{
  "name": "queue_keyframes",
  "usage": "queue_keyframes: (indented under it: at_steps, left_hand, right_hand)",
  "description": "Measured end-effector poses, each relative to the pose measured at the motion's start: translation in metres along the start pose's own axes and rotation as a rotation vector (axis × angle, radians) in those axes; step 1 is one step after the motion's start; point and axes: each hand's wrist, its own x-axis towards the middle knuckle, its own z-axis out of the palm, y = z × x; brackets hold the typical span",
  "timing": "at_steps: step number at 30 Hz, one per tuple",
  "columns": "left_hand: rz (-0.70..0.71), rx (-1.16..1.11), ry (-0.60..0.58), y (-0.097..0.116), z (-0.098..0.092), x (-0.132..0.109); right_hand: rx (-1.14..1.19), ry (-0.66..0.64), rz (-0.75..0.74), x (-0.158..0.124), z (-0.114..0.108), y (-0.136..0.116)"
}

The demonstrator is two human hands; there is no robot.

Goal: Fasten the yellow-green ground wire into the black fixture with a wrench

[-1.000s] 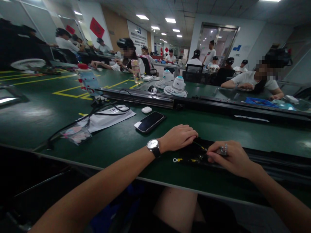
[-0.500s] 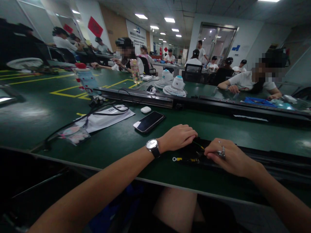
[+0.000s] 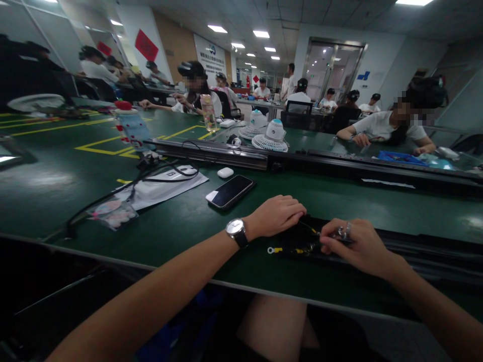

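My left hand [image 3: 279, 215], with a watch [image 3: 236, 227] on its wrist, is closed at the far edge of a black part with wires. A thin green-yellow wire [image 3: 310, 227] runs from near its fingertips toward my right hand [image 3: 356, 244]. That hand wears rings and is closed in a pinch over the near end of a long black rail [image 3: 411, 246]; a small dark thing shows between its thumb and fingers, its kind unclear. Below the hands, a ring terminal [image 3: 270, 250] with a yellow sleeve lies on the green table [image 3: 181, 226].
Left of my hands lie a phone [image 3: 230, 192], a white earbud case [image 3: 225, 173], a paper sheet [image 3: 151, 196] with black cable over it, and a small plastic bag [image 3: 113, 213]. Farther back, another long rail [image 3: 339, 163] crosses the table, with two fans [image 3: 270, 136] behind. Co-workers sit opposite.
My right hand has shifted slightly right and its fingers have turned a little, baring more of the dark thing in them. My left hand has stayed nearly still.
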Motion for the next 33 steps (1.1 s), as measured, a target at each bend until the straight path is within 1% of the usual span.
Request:
queue_keyframes:
  at_steps: [6,9,12,15,18,23,28,33]
  left_hand:
    - [0.008,-0.004,0.011,0.001,-0.001,0.000]
    - [0.004,-0.002,0.019,0.001,-0.001,0.000]
    - [-0.001,0.013,0.020,0.001,-0.001,0.000]
    - [-0.003,0.018,0.016,0.000,0.000,0.000]
    - [-0.009,0.013,0.012,0.000,0.000,0.000]
    - [-0.003,0.004,0.000,0.000,-0.001,0.000]
    - [0.001,-0.001,0.009,0.000,-0.001,0.000]
    - [-0.004,-0.015,0.013,0.000,0.000,0.000]
  right_hand:
    - [-0.016,-0.058,-0.021,0.000,0.003,0.000]
    - [-0.074,-0.075,-0.046,0.001,0.004,0.002]
    - [-0.148,-0.034,-0.081,0.002,0.002,0.004]
    - [-0.138,0.005,-0.090,0.001,-0.002,0.004]
    - [-0.064,-0.003,-0.062,0.000,-0.002,0.001]
    - [0.032,0.031,0.069,0.000,0.003,-0.003]
    - [-0.003,0.048,0.057,0.001,0.006,-0.004]
    - [0.026,0.023,0.067,0.001,0.009,-0.005]
